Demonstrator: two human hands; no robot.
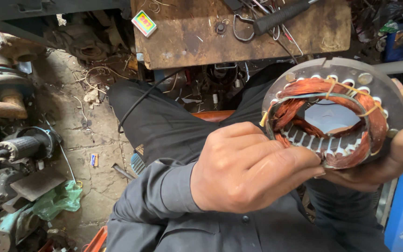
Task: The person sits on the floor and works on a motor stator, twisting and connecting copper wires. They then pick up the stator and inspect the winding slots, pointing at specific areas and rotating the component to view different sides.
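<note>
Copper windings fill the round grey motor stator at the right of the frame, cupped from below and behind by the right hand, fingers curled round its rim. Left hand, centre frame, is closed, fingertips pinching at the stator's lower edge. Wooden board with a black-handled tool lies top centre.

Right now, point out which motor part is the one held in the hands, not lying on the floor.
The round stator with bare copper windings, held between the left hand and right hand. The other motor parts lie on the floor at the left, untouched.
</note>
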